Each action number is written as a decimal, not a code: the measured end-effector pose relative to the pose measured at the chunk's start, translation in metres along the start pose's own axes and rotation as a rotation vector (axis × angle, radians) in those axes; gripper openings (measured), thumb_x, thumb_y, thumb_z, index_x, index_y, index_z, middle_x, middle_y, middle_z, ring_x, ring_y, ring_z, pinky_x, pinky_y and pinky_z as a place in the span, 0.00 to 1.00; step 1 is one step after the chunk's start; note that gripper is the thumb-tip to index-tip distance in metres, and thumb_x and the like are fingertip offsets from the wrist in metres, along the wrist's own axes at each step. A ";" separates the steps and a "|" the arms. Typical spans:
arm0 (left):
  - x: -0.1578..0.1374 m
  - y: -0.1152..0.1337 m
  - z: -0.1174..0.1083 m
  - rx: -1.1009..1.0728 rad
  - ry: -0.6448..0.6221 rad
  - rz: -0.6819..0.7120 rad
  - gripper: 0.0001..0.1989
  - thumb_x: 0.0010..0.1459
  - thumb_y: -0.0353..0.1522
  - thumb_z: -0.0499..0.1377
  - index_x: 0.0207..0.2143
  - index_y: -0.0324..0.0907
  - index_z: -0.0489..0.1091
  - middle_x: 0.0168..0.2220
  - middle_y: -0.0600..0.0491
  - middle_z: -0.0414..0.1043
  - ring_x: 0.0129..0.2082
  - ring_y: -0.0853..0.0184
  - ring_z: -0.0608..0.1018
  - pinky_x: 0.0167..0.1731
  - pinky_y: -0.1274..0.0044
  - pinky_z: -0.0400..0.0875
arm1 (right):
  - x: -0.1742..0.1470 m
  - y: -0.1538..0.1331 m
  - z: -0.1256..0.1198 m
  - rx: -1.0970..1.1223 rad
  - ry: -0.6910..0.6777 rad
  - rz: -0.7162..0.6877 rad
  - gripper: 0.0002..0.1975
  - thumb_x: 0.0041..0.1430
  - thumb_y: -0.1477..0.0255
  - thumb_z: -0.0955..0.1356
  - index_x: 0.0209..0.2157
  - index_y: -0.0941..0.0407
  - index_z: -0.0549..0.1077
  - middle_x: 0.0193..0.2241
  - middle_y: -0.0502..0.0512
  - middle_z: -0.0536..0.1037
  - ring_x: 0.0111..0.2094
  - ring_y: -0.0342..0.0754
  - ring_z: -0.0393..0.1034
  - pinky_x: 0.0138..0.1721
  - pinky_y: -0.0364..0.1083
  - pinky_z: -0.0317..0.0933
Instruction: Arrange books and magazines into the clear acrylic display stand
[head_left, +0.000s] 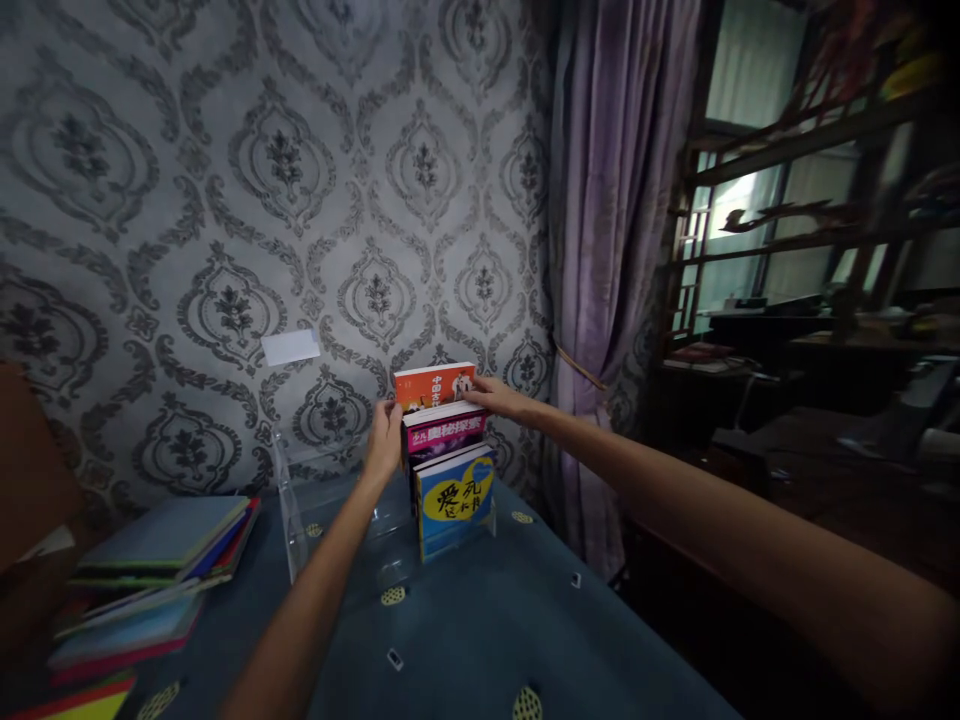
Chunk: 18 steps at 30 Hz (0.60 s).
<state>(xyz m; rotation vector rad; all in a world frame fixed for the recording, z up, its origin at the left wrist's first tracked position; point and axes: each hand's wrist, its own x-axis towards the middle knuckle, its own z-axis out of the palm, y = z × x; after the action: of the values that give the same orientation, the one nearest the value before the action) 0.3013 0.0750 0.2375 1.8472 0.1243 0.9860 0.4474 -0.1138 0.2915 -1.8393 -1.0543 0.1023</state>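
An orange book [420, 388] stands upright at the back of a clear plastic rack [286, 500]. My left hand [385, 440] grips its left edge, and my right hand [499, 397] has hold of its right edge near the top. In front of it stands a purple-magenta book [446, 434], and foremost is a blue book [456, 510] with a yellow patch on its cover. All three sit in the right part of the rack, stepped down towards me. The lower part of the orange book is hidden behind the others.
A pile of books and folders [161, 545] lies left on the dark blue tablecloth [465, 630]. A white label [291, 347] sits atop the rack's left side. Patterned wallpaper [300, 230] is close behind; a purple curtain [611, 250] and wooden shelves [795, 245] stand right.
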 end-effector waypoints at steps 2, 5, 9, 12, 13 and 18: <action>-0.013 0.003 -0.003 0.054 0.067 0.031 0.12 0.65 0.40 0.48 0.44 0.43 0.63 0.45 0.45 0.73 0.48 0.59 0.75 0.52 0.65 0.66 | -0.007 0.002 0.005 0.001 0.087 -0.011 0.15 0.56 0.62 0.66 0.40 0.57 0.74 0.37 0.54 0.79 0.39 0.50 0.72 0.38 0.45 0.65; -0.035 0.006 -0.006 0.164 0.161 0.136 0.12 0.65 0.39 0.47 0.42 0.44 0.65 0.43 0.47 0.72 0.47 0.59 0.73 0.52 0.66 0.66 | -0.016 0.008 0.015 -0.034 0.228 0.015 0.15 0.58 0.61 0.64 0.39 0.57 0.73 0.36 0.56 0.78 0.38 0.52 0.71 0.40 0.47 0.65; -0.064 0.006 0.001 0.220 0.186 0.156 0.16 0.66 0.40 0.46 0.48 0.43 0.66 0.46 0.44 0.69 0.52 0.58 0.71 0.56 0.65 0.63 | -0.032 0.018 0.037 -0.072 0.421 0.035 0.18 0.63 0.59 0.56 0.37 0.56 0.70 0.38 0.60 0.76 0.43 0.55 0.68 0.46 0.51 0.62; -0.077 0.005 0.013 0.209 0.140 0.126 0.20 0.66 0.39 0.46 0.56 0.41 0.62 0.51 0.41 0.66 0.57 0.57 0.67 0.59 0.63 0.60 | -0.046 0.023 0.055 -0.081 0.488 0.029 0.23 0.66 0.57 0.52 0.38 0.54 0.70 0.38 0.59 0.76 0.43 0.56 0.67 0.47 0.51 0.62; -0.080 0.005 0.017 0.206 0.130 0.116 0.21 0.66 0.38 0.46 0.58 0.41 0.61 0.53 0.40 0.65 0.58 0.56 0.66 0.60 0.63 0.59 | -0.050 0.023 0.059 -0.080 0.492 0.024 0.23 0.66 0.56 0.51 0.39 0.54 0.70 0.38 0.59 0.76 0.43 0.56 0.68 0.47 0.51 0.62; -0.083 0.006 0.030 0.207 0.144 0.077 0.24 0.66 0.37 0.46 0.62 0.41 0.59 0.55 0.40 0.63 0.61 0.56 0.65 0.61 0.64 0.59 | -0.053 0.025 0.067 -0.078 0.508 0.017 0.23 0.67 0.58 0.51 0.43 0.53 0.70 0.40 0.59 0.77 0.44 0.56 0.68 0.47 0.51 0.62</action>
<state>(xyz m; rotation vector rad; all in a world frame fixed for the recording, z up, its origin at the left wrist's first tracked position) 0.2644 0.0099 0.1901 1.9793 0.2525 1.1972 0.3966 -0.1074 0.2182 -1.8093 -0.6912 -0.3834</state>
